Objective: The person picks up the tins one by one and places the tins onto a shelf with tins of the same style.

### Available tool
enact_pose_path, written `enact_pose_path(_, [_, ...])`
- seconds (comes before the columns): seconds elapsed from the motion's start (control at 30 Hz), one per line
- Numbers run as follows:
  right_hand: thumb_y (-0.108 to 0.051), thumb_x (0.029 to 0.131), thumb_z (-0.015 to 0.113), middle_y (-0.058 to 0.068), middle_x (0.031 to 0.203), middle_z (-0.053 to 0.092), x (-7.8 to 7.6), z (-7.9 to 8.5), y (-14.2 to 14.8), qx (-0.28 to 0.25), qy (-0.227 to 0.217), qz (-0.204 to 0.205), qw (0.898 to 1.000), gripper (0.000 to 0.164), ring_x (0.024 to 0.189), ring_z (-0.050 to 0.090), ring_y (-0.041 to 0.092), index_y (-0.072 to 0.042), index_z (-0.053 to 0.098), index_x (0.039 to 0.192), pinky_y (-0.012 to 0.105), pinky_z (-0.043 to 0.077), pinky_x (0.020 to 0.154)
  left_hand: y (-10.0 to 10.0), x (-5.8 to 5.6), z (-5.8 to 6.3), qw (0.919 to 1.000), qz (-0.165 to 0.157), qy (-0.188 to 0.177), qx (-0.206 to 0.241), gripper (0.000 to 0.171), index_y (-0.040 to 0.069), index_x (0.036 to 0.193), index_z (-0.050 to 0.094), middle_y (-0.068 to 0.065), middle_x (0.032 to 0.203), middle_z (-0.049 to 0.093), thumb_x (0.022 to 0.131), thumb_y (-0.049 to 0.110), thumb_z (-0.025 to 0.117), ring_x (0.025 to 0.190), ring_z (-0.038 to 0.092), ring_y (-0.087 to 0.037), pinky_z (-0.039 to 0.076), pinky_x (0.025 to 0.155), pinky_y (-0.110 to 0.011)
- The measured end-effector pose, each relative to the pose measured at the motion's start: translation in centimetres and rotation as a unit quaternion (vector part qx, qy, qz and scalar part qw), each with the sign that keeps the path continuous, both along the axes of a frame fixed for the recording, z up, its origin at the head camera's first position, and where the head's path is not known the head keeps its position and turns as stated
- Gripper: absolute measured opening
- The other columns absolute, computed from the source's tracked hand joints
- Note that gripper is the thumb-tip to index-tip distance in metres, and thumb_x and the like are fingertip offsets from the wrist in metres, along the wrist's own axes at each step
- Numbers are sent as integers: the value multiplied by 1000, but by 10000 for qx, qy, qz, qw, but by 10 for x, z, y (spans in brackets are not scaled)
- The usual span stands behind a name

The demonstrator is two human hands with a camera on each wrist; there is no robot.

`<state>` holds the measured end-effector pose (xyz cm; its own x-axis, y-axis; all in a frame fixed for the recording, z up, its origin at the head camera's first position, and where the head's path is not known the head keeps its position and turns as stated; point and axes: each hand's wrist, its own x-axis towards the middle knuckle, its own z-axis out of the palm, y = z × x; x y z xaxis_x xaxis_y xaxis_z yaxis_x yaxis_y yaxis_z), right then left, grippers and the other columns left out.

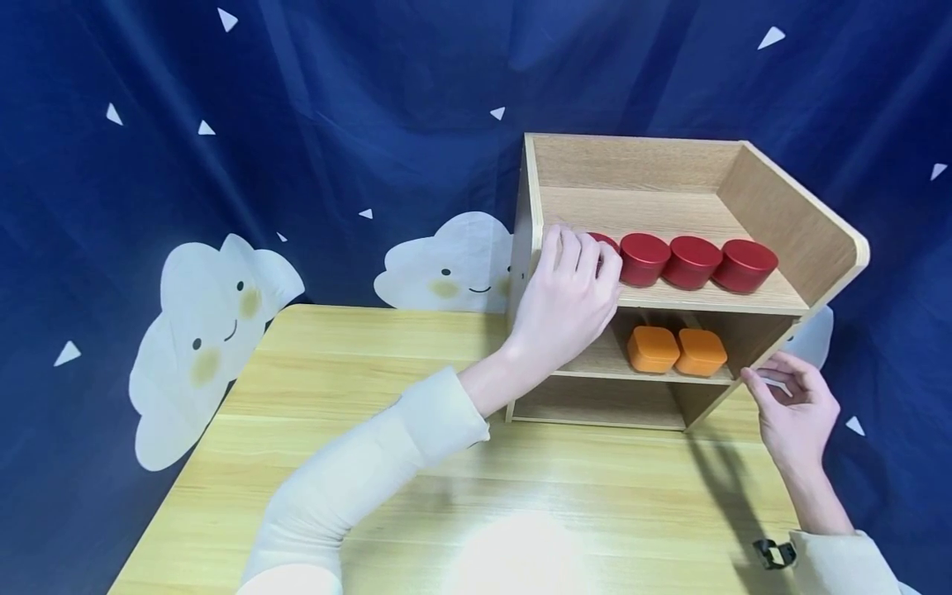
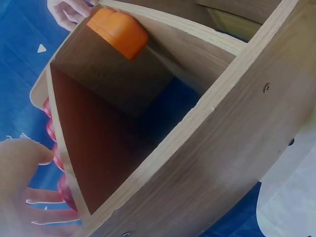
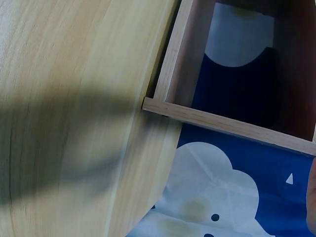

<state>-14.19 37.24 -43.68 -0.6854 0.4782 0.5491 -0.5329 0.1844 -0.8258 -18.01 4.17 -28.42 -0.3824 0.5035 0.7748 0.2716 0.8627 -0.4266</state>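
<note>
A wooden shelf unit (image 1: 640, 202) stands on the table. Red round tins (image 1: 692, 263) sit in a row along the front of its top board. My left hand (image 1: 568, 289) grips the leftmost tin, which it largely hides in the head view; in the left wrist view the thumb and fingers lie either side of that red tin (image 2: 65, 191). On the middle board are two orange rounded boxes (image 1: 653, 349), side by side. My right hand (image 1: 802, 409) pinches the front edge of the unit's right side panel; only a sliver of finger (image 3: 312, 197) shows in the right wrist view.
The pale wooden table (image 1: 357, 463) extends left of and in front of the unit. A dark blue curtain (image 1: 416, 99) with clouds and white triangles hangs behind. Side panels (image 1: 806, 202) rise above the top board at both ends. A black clip (image 1: 775, 554) is at the right cuff.
</note>
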Motion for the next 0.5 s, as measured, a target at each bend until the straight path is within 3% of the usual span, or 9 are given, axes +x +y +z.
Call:
enact_pose_path(0.23, [28,78,70,-6,88,79,1,0,0,-37,-43,-22,10000,39,76,73,1,13,70,114,8,58,70,-10,11,-7,9990,-385,241,43,38,12,118,71,-9,116,74,105,32,41,113,68,-27,49,110,-40])
enact_pose_path(0.5, [28,78,69,-4,89,80,1,0,-1,-121,175,164,9996,37,76,74,2,16,69,113,9,58,71,-29,22,-24,9901,-1300,518,-122,38,14,115,73,-7,117,75,102,41,50,112,68,-26,53,108,-39])
